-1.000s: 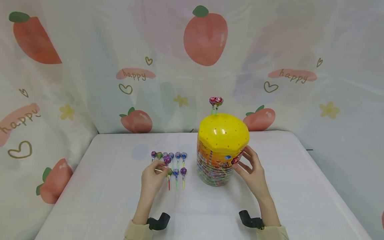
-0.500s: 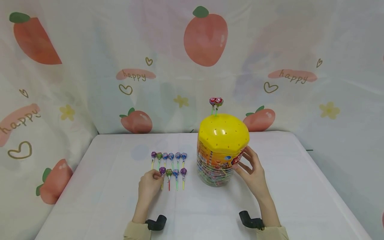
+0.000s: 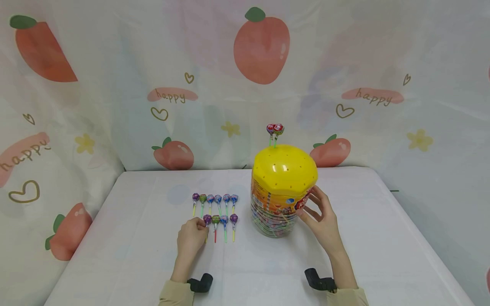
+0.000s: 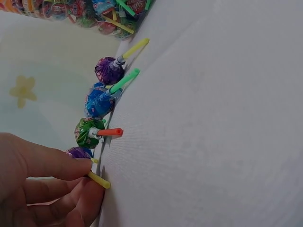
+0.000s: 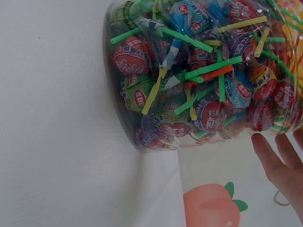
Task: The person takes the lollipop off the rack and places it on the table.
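Observation:
A lollipop with a purple wrapper [image 4: 78,152] and a yellow stick lies at the left end of the front row. My left hand [image 3: 190,238] pinches its stick between thumb and fingers, close over the table. Beside it in the same row are a green-wrapped lollipop [image 4: 89,132], a blue one [image 4: 98,100] and another purple one [image 4: 108,71]. My right hand [image 3: 324,223] rests against the right side of a clear jar [image 3: 273,223], its fingers spread. Through the jar's wall, many wrapped lollipops [image 5: 213,113] show in the right wrist view.
A yellow lid [image 3: 285,168] dotted with small holes tops the jar, and two red-wrapped lollipops [image 3: 278,128] stand in it. Behind the front row lies a second row of lollipops [image 3: 218,199]. A printed cloth [image 3: 214,51] hangs behind the white table [image 3: 126,238].
My left hand has brought the purple lollipop down and slightly left, from over the rows to the left end of the front row. My right hand and the jar have stayed put.

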